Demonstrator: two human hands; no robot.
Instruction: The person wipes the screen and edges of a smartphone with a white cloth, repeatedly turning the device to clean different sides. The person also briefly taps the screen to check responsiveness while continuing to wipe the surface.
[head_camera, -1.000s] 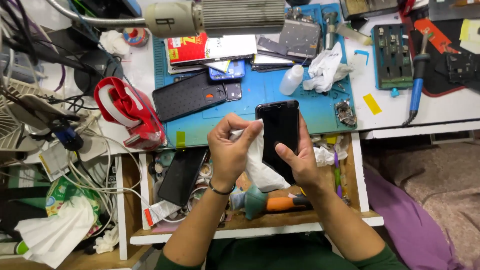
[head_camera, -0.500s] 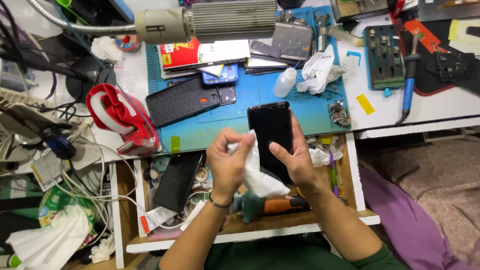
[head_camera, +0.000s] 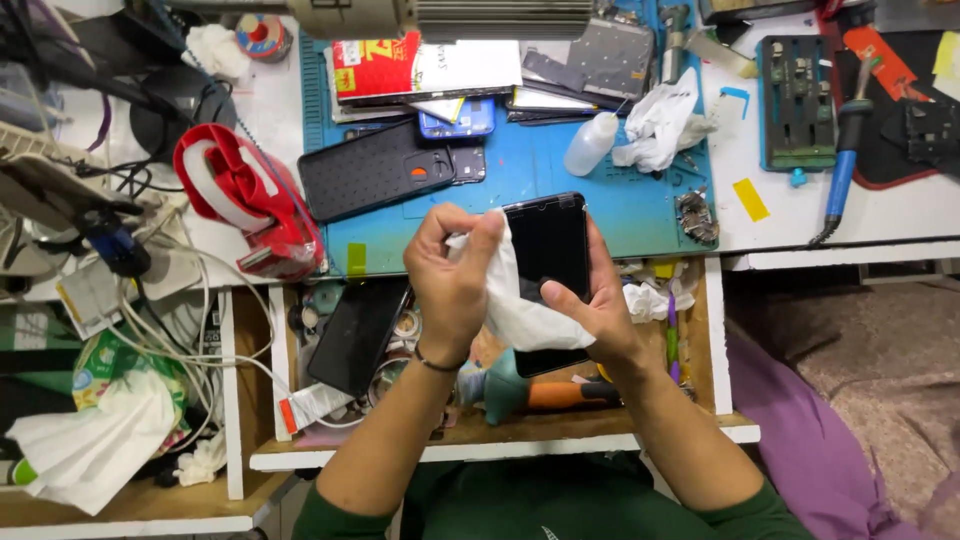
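My right hand (head_camera: 600, 310) grips a black smartphone (head_camera: 550, 245) by its right edge, screen up, above the open drawer. My left hand (head_camera: 450, 275) pinches a white tissue (head_camera: 520, 310) and presses it against the left side of the phone's glass. The tissue drapes down over the lower part of the screen and hides it. Both forearms come up from the bottom of the view.
A blue work mat (head_camera: 620, 200) holds a black phone case (head_camera: 370, 170), a small squeeze bottle (head_camera: 590, 145), crumpled tissue (head_camera: 660, 125) and phone parts. A red tape dispenser (head_camera: 250, 200) stands at left. The open wooden drawer (head_camera: 500, 440) holds another phone (head_camera: 355, 335) and a teal-orange tool (head_camera: 540, 390).
My left hand has shifted the tissue slightly across the screen. Both hands and the phone stay at about the same spot over the drawer.
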